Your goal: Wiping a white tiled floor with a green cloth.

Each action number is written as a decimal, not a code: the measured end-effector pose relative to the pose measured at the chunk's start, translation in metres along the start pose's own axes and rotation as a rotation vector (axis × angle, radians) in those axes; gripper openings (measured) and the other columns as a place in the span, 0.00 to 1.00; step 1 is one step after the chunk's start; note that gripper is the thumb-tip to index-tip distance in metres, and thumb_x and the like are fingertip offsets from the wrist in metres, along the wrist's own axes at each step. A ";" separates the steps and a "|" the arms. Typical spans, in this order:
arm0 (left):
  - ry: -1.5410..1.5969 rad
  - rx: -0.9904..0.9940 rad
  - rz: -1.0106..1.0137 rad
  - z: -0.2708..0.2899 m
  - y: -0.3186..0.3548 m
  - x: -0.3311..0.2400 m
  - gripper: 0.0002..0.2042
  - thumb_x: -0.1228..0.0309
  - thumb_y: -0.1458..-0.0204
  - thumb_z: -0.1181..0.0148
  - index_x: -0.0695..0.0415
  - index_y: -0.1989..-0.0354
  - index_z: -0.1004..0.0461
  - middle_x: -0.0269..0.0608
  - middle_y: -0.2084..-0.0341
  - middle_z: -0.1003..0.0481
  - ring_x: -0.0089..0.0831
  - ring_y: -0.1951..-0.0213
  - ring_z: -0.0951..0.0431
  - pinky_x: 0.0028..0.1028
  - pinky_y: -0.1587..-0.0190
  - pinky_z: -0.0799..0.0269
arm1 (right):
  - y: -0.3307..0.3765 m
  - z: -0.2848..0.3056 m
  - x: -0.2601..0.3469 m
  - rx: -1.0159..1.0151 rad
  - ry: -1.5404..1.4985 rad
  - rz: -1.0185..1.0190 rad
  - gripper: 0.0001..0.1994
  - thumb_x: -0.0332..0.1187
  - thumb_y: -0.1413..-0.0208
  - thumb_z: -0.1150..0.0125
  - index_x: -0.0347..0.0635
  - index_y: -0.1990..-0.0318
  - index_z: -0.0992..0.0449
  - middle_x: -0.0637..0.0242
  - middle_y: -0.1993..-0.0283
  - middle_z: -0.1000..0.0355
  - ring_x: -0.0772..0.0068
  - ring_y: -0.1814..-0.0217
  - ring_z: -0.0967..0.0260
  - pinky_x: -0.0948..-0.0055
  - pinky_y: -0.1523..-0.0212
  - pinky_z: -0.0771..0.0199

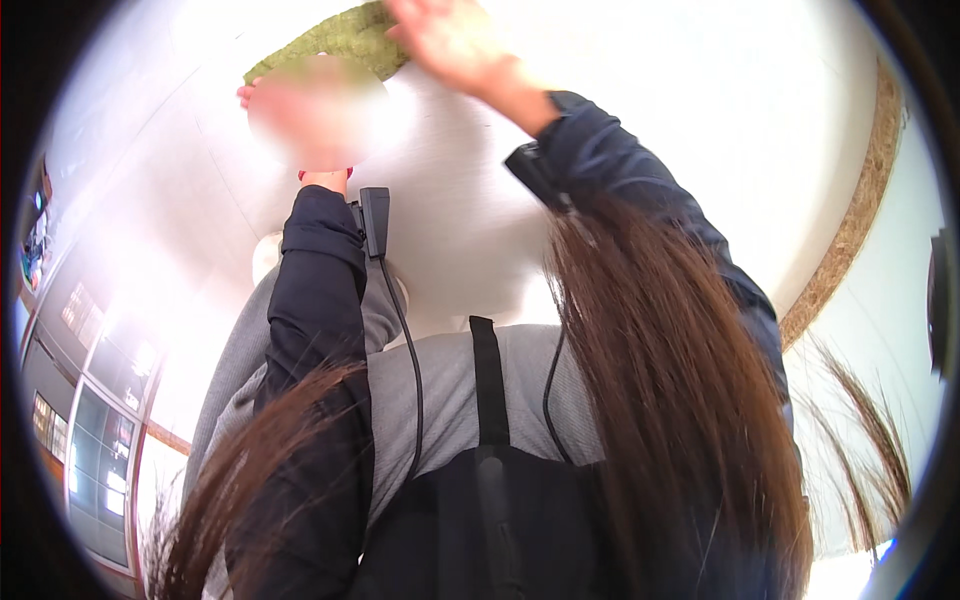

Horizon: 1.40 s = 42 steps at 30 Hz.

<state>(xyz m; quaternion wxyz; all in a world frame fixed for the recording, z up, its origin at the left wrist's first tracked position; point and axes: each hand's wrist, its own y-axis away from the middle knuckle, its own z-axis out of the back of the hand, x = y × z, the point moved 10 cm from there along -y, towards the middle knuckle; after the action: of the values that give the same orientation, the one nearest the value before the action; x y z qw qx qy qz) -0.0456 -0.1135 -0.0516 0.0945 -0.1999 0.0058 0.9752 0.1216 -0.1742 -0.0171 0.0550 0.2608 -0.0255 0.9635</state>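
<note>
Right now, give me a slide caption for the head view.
Left hand and right hand at a textured green item above a pale, shiny floor.

The cloth is showing mottled yellowish green, while the floor is gleaming white. The wristband is adding red; the sleeves are showing dark navy, the trousers plain grey, the strap black, the hair brown. The border is displaying mottled brown.

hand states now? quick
Left hand: blurred, at the green cloth; open or closed can't be told.
Right hand: looks open, at the cloth's right end; contact unclear.
</note>
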 end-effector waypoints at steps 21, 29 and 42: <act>-0.334 -0.289 -0.182 0.025 -0.093 -0.007 0.38 0.53 0.44 0.51 0.77 0.38 0.52 0.70 0.37 0.50 0.58 0.35 0.52 0.46 0.34 0.56 | -0.093 -0.001 0.024 -0.202 0.116 0.169 0.26 0.43 0.44 0.53 0.53 0.37 0.38 0.56 0.29 0.54 0.57 0.27 0.59 0.50 0.32 0.55; -0.166 -0.108 -0.142 0.013 -0.074 -0.001 0.47 0.43 0.48 0.53 0.77 0.36 0.58 0.74 0.36 0.57 0.65 0.34 0.57 0.52 0.35 0.59 | -0.047 -0.032 0.034 0.011 0.076 -0.092 0.30 0.43 0.44 0.51 0.52 0.33 0.45 0.59 0.27 0.59 0.57 0.25 0.63 0.47 0.33 0.58; -0.171 -0.112 -0.157 0.016 -0.066 -0.008 0.45 0.44 0.47 0.52 0.75 0.36 0.57 0.70 0.36 0.57 0.63 0.34 0.57 0.52 0.35 0.59 | -0.043 -0.024 0.035 0.018 0.094 -0.080 0.30 0.40 0.48 0.47 0.46 0.36 0.40 0.53 0.29 0.52 0.51 0.29 0.54 0.42 0.37 0.51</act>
<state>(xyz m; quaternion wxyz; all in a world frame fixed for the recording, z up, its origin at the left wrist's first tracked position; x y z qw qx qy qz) -0.0323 -0.0491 -0.0321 0.1592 -0.1208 -0.0723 0.9771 0.0846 -0.1259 -0.0193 0.0923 0.2164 -0.0039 0.9719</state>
